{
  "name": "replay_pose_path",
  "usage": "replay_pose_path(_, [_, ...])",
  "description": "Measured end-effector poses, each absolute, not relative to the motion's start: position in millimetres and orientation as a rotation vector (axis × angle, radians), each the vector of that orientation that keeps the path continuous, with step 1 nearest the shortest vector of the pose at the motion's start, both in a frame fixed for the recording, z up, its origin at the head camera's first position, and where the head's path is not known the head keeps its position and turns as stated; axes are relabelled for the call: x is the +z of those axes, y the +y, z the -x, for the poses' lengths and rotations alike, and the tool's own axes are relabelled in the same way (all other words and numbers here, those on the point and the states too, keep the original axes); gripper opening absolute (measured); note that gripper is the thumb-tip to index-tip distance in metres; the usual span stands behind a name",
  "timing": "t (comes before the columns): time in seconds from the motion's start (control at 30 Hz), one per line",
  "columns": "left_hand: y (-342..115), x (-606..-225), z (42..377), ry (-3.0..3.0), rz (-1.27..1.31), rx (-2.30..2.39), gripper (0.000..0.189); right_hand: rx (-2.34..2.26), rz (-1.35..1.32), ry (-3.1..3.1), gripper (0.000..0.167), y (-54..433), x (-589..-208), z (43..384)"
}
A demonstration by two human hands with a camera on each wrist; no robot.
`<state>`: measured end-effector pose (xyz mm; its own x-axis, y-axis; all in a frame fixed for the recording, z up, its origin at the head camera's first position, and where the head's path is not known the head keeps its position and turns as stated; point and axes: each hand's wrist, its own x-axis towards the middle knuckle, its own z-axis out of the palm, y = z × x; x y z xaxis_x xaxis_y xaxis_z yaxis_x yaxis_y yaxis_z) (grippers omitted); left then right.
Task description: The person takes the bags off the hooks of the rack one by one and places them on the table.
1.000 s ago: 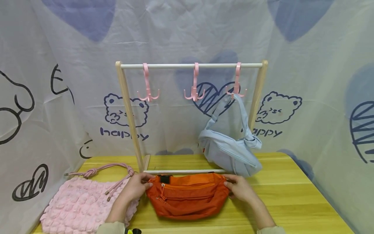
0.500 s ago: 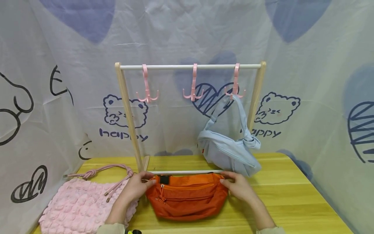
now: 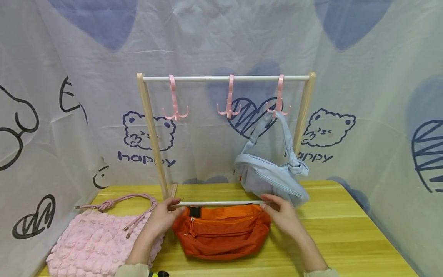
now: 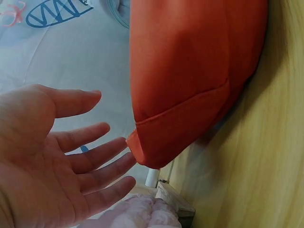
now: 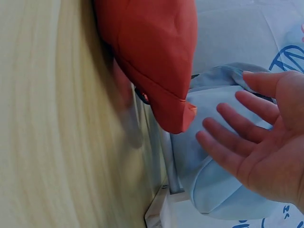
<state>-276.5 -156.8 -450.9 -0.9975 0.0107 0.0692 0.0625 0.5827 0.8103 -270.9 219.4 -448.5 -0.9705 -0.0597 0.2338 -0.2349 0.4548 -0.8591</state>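
An orange fanny pack (image 3: 221, 240) stands on the wooden table, its zipped front showing and a black buckle (image 3: 195, 212) at its upper left. My left hand (image 3: 162, 217) is beside its left top corner, fingers extended. In the left wrist view the fingertips (image 4: 124, 142) are right at the pack's end; whether they touch it I cannot tell. Past the right top corner is my right hand (image 3: 283, 216), its fingers spread and loosely bent. The right wrist view shows a gap between that hand (image 5: 266, 142) and the pack (image 5: 156, 57).
Behind stands a rack with a white top bar (image 3: 204, 79) and 3 pink hooks, including a middle hook (image 3: 230, 100). A light blue shoulder bag (image 3: 266, 175) hangs from the right hook. A bubbly pink bag (image 3: 93, 242) lies at the left. A lower bar (image 3: 221, 202) runs behind the pack.
Both hands have loosened from the fanny pack's top corners, their fingers lifting and straightening. The pack stays in about the same place.
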Motion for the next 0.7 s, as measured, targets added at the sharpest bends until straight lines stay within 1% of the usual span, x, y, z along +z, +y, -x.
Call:
replay_pose_path(0.4, [-151.0,-435.9,268.5,-2.705,0.101,-1.421,0.049,1.528,-0.280,-2.397,0.044,219.0,-437.6,266.7])
replay_pose_path(0.7, [-137.9,-426.1,266.0,-2.689,0.186,-1.349,0.052,1.608,-0.306,-2.308,0.046,217.0,-425.2,260.1])
